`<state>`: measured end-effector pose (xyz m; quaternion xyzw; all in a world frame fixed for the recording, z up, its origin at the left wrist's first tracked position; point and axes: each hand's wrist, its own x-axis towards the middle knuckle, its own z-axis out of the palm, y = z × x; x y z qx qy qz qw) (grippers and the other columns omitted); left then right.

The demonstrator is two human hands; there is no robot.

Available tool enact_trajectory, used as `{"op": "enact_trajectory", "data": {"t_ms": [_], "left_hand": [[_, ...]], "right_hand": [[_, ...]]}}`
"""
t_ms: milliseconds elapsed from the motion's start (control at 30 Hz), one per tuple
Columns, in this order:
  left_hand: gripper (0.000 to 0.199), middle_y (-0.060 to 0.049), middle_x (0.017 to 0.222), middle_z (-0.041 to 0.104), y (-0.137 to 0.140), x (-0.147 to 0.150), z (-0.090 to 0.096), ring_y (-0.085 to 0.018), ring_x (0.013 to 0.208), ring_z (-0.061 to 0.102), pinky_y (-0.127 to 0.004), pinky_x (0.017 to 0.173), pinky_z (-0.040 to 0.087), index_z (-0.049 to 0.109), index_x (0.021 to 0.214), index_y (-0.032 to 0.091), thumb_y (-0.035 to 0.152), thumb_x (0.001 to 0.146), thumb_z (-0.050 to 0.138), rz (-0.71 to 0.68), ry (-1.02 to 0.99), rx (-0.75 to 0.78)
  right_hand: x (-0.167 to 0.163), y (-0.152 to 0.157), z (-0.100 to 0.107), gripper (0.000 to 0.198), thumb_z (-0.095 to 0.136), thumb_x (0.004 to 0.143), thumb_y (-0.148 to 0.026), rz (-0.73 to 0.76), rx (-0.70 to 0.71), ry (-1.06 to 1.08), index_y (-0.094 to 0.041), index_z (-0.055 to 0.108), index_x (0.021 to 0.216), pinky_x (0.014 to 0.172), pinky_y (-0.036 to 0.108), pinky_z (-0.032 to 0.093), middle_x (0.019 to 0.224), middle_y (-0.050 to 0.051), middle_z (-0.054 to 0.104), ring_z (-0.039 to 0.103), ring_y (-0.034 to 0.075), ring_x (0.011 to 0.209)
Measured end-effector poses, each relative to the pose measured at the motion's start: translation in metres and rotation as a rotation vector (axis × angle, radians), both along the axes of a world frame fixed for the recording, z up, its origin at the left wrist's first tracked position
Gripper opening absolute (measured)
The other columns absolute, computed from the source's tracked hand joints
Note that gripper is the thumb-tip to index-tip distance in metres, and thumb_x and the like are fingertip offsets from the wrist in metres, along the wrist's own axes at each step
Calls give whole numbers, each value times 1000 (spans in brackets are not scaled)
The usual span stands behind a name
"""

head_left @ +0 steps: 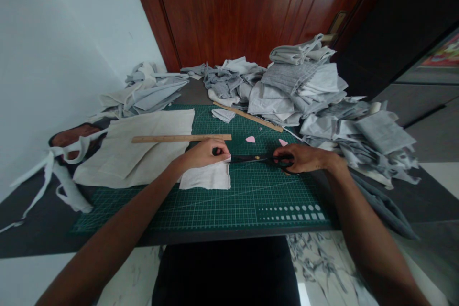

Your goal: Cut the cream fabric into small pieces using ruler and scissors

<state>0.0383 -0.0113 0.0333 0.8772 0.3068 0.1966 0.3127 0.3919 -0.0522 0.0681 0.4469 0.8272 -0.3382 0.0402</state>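
A left hand (pixel 206 153), fingers pinched on a small white cloth (pixel 206 178) near the desk's (pixel 32 232) front edge, meets black scissors (pixel 257 158) clamped in the fingers of the right hand (pixel 300 158); a slipping cloth could let the blades nick fingertips.

Dark table (pixel 27 236) bears green cutting mat (pixel 265 186) and fabric piles (pixel 301 81)

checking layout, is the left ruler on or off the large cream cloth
Partly on: wooden ruler overlaps the cream cloth, right end past its edge.

scissors (pixel 257 158) part-hidden by right hand (pixel 304 158)
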Motion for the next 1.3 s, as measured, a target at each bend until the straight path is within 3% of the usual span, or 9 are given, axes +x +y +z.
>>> {"op": "enact_trajectory", "data": {"t_ms": [600,1300], "left_hand": [[23,-3,80,70,-2,0,-6,-14,70,59,-26,64,39,79,87,17,37,92,71,-24,-31,-97],[22,-5,85,73,0,-2,-7,-15,75,64,-26,66,41,79,89,17,33,96,65,-48,6,-64]], "right_hand": [[-27,-12,-7,16,65,77,-28,81,55,61,-19,65,91,66,27,42,85,1,66,57,17,72],[-38,-20,5,17,64,74,-20,32,86,-38,-20,62,90,63,27,37,79,0,64,56,16,70]]}}
